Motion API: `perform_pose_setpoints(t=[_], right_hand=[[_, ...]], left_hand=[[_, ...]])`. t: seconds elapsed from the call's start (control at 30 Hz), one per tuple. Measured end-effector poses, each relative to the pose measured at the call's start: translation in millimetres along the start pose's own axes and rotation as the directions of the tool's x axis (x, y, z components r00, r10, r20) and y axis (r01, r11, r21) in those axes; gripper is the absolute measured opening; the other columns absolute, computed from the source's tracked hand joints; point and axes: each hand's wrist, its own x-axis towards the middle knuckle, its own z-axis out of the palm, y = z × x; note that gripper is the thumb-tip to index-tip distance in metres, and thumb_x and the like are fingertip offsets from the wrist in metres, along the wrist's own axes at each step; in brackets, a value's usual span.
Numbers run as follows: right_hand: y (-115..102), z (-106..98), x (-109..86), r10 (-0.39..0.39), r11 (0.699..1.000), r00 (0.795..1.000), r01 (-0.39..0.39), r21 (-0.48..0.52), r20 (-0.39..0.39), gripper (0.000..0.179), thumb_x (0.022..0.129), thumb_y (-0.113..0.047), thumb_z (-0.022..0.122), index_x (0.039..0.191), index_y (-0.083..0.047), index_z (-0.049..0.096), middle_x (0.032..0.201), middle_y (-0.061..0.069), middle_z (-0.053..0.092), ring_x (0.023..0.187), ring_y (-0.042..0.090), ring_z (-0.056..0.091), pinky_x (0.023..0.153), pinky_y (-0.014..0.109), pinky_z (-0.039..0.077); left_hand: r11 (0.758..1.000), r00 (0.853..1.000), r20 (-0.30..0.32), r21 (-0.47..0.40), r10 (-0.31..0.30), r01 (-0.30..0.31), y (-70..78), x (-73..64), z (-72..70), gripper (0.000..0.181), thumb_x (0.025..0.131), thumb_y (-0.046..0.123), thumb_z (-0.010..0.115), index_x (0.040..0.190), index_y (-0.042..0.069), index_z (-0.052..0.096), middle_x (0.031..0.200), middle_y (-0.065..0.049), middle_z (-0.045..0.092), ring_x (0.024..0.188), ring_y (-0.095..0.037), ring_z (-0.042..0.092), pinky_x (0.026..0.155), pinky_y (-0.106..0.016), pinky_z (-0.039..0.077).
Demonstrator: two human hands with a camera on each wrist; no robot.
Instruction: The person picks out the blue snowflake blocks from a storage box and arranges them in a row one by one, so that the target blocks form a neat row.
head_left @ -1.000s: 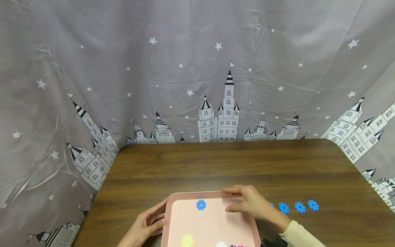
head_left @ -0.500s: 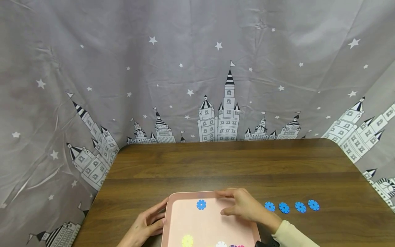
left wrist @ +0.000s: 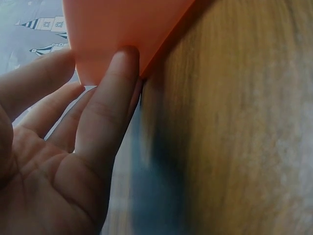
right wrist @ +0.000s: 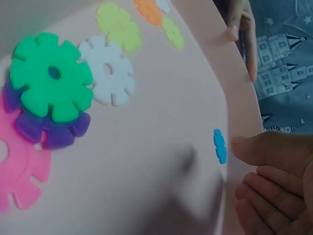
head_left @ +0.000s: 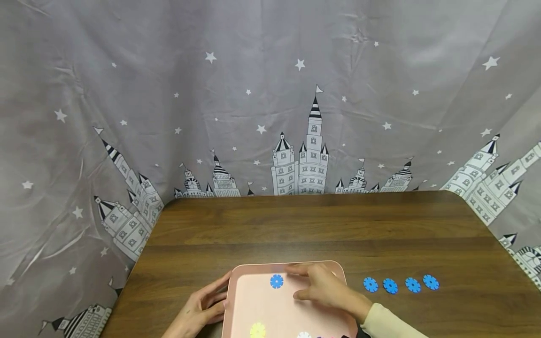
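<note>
A pink tray lies at the near edge of the table. My left hand rests against its left outer wall, thumb on the wall and fingers near the rim, as the left wrist view also shows. Over the tray's far part hovers my right hand, holding nothing, thumb and forefinger apart. Just left of its fingertips a blue notched building disc lies on the tray floor. In the right wrist view, green, purple, pink and white discs lie in the tray.
Several blue discs lie in a row on the wooden table, right of the tray. Yellow and orange discs lie farther along the tray. A grey curtain with printed castles hangs behind.
My right hand has moved left across the tray toward the single blue disc, uncovering the tray's far right corner and the leftmost blue disc on the table. My left hand has stayed put.
</note>
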Motion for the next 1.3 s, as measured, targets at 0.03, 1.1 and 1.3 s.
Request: perform_pose_setpoints(t=[0.03, 1.1, 1.3], right_hand=[[-0.1, 1.9, 1.1, 0.000, 1.000, 1.000, 0.000, -0.002, 0.002, 0.058, 0.076, -0.010, 0.081, 0.131, -0.006, 0.064, 0.129, 0.006, 0.065, 0.121, 0.018, 0.056, 0.097, 0.033, 0.048], [-15.4, 43.6, 29.0, -0.034, 0.992, 0.999, 0.035, -0.122, 0.011, 0.050, 0.075, -0.009, 0.081, 0.123, -0.002, 0.068, 0.122, 0.003, 0.067, 0.117, 0.015, 0.059, 0.100, 0.031, 0.046], [-17.2, 48.2, 33.7, -0.030, 0.993, 0.999, 0.033, -0.116, 0.020, 0.049, 0.074, -0.007, 0.081, 0.122, -0.002, 0.069, 0.124, 0.005, 0.067, 0.119, 0.017, 0.058, 0.100, 0.031, 0.046]], left_hand=[[1.000, 1.000, 0.002, -0.001, -0.002, 0.002, 0.2, -0.2, -0.4, 0.066, 0.101, 0.007, 0.055, 0.155, 0.000, 0.018, 0.157, -0.030, 0.008, 0.120, -0.001, 0.054, 0.089, -0.037, 0.053], [0.995, 0.994, 0.113, -0.103, 0.009, 0.003, -7.8, -4.0, -18.3, 0.066, 0.103, 0.006, 0.050, 0.155, 0.001, 0.011, 0.153, -0.034, 0.021, 0.122, -0.009, 0.055, 0.091, -0.040, 0.052], [0.994, 0.991, 0.129, -0.105, 0.037, -0.024, -9.6, -2.9, -20.6, 0.065, 0.103, 0.004, 0.050, 0.154, 0.000, 0.010, 0.152, -0.035, 0.021, 0.123, -0.010, 0.055, 0.091, -0.040, 0.051]])
